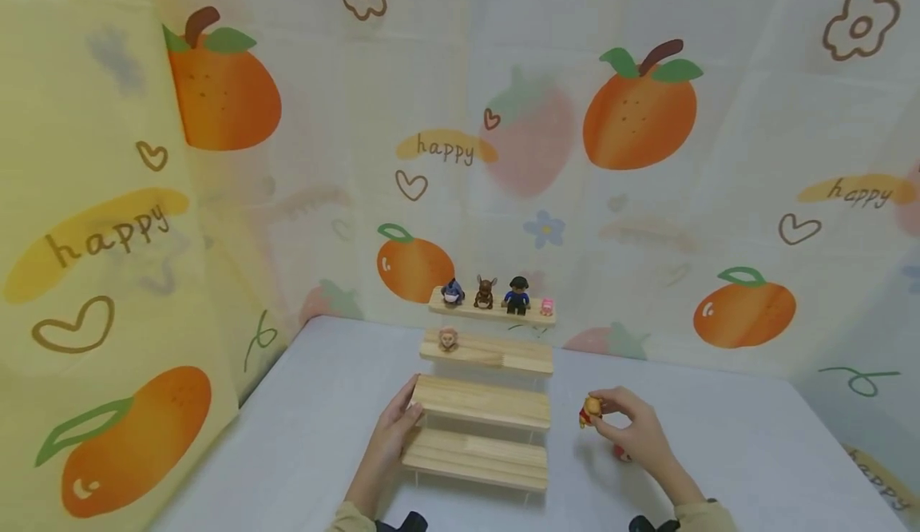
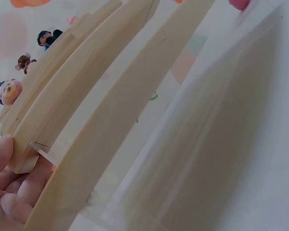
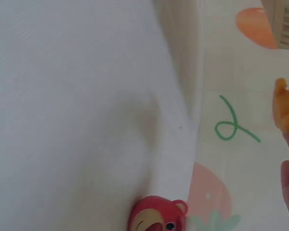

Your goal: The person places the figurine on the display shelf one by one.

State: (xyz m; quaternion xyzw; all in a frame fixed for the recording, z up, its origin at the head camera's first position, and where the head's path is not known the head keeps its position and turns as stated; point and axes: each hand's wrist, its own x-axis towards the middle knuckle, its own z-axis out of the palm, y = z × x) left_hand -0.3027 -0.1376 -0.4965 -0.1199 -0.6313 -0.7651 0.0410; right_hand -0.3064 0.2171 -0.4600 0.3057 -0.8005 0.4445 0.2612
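A stepped wooden display shelf (image 1: 481,401) with several light boards stands on the white table. My left hand (image 1: 391,420) grips the left end of its second board from the front, thumb on top and fingers beneath in the left wrist view. To the right of the shelf, my right hand (image 1: 636,428) pinches a small yellow bear figurine (image 1: 591,412) with a red top, held above the table. Below that hand is a red bear figurine (image 3: 156,216), mostly covered by the hand in the head view. A lion figurine (image 1: 449,339) sits at the left of the third board.
On the top board stand a blue donkey figurine (image 1: 452,292), a brown long-eared figurine (image 1: 485,293), a dark-haired figure in blue (image 1: 517,295) and a small pink figurine (image 1: 547,307). Fruit-printed cloth (image 1: 460,77) hangs behind and along the left side.
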